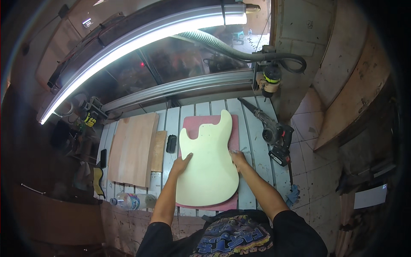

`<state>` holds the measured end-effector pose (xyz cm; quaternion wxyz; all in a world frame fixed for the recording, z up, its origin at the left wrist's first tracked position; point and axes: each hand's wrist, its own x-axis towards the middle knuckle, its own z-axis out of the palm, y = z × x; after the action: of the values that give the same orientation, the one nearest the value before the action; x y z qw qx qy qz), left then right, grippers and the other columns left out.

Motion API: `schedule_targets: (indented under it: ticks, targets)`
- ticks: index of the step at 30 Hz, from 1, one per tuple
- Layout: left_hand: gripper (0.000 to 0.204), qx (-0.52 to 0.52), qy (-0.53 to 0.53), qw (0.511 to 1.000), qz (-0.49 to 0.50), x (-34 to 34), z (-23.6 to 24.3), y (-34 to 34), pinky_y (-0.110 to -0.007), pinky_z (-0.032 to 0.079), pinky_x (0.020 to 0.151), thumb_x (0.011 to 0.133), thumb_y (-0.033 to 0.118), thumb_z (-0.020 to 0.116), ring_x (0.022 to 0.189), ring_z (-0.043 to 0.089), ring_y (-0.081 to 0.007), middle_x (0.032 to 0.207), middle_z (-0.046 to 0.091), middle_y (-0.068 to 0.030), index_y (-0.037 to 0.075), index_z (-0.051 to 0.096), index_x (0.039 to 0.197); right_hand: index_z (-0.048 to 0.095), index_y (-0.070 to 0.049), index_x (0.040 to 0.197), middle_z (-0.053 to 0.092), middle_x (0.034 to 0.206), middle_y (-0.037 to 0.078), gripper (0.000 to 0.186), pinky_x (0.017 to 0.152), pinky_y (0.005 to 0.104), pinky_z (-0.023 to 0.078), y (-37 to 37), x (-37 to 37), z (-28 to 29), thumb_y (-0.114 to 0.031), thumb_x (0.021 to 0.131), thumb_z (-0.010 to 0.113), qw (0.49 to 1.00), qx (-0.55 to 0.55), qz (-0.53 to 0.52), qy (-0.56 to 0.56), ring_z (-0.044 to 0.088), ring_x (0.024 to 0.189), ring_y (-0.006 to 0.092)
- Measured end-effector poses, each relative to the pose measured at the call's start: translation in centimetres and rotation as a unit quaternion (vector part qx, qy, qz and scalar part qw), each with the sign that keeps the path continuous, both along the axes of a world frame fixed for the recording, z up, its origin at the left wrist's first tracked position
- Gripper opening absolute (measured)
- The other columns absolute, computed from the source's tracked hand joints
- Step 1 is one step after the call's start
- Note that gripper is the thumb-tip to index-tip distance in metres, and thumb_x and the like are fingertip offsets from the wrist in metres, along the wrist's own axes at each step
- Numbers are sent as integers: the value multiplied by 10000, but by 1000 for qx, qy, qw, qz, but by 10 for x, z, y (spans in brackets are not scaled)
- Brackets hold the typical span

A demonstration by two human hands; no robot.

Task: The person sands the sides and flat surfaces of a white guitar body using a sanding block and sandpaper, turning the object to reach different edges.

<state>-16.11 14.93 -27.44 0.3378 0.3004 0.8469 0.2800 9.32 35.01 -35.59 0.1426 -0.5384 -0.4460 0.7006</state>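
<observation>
A cream-white electric guitar body (205, 167) lies flat, its two horns pointing away from me, on a pink mat (195, 121). My left hand (183, 163) grips its left edge at the waist, thumb resting on the top face. On the opposite edge, my right hand (238, 158) holds the waist; some of its fingers are hidden by the body's side. Both forearms reach in from the lower edge.
Left of the body are a black object (171, 144), wooden boards (133, 147) and a plastic bottle (130, 201). A cordless blower (274, 132) lies at the right. Beyond the slatted white table (248, 124) run a metal rail (180, 90) and a mounted router (269, 81), beneath a bright tube light (141, 40).
</observation>
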Motion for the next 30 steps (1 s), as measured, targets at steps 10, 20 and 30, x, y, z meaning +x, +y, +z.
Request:
schedule_targets:
  ticks: [10, 20, 30]
  targets:
    - [933, -38, 143, 989, 17, 21, 21, -18, -514, 568, 897, 893, 738, 644, 1025, 722, -492, 1028, 735, -347, -154, 679, 1166, 640, -46, 1298, 662, 1195, 73, 316, 860, 425, 598, -16, 96, 80, -162, 1007, 597, 992, 32, -65, 108, 681, 1048, 239]
    - [940, -27, 365, 931, 7, 117, -14, -20, -600, 156, 1268, 1007, 622, 531, 1578, 190, -469, 1657, 272, -344, -54, 296, 1617, 634, -36, 1241, 654, 1162, 101, 288, 767, 407, 600, -100, 265, 130, -154, 986, 573, 962, -40, -186, 195, 666, 989, 241]
    - [784, 228, -34, 934, -274, 301, 0, 0, -562, 338, 1202, 1074, 607, 426, 1423, 496, -385, 1493, 543, -270, -34, 474, 1522, 625, -28, 1254, 685, 1090, 105, 320, 739, 378, 602, -143, 254, 161, -107, 953, 553, 959, 3, -137, 247, 694, 888, 233]
